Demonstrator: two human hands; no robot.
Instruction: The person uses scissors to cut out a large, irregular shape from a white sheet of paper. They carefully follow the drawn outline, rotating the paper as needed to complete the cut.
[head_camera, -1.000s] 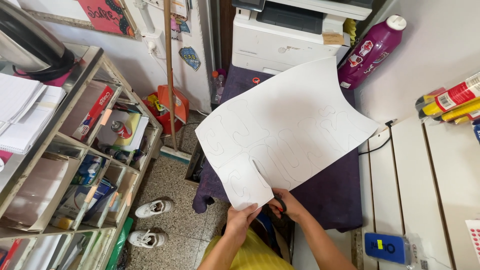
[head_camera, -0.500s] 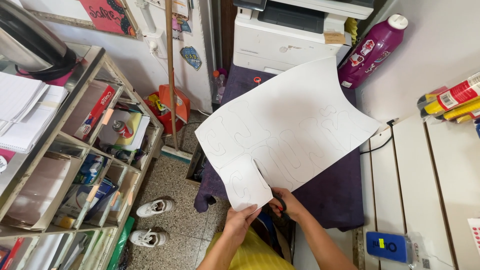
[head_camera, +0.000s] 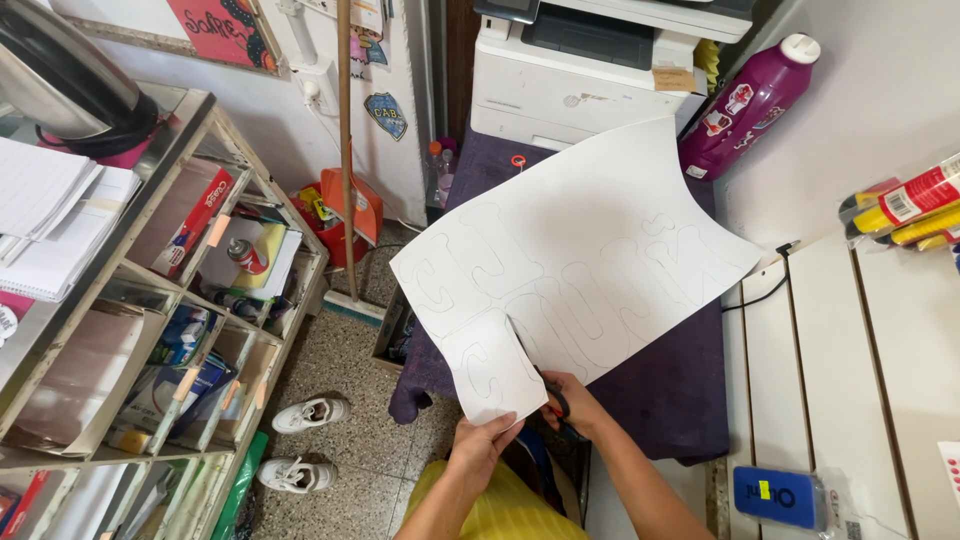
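White sheet of paper held up at centre frame, pencilled with fat outline letters, its far corner curling toward the printer at twelve o'clock. Cut opened from the near edge, running up between the flap at seven o'clock and the main sheet; only that one flap, bearing a single outlined letter, partly freed. By the look of it, barely begun: every other letter uncut, none separated. Left hand pinching the flap's lower edge between thumb and fingers. Right hand closed around dark-handled scissors, blades buried in the slit. Purple cloth beneath, purple bottle at one o'clock, white shoes on the floor at eight o'clock.
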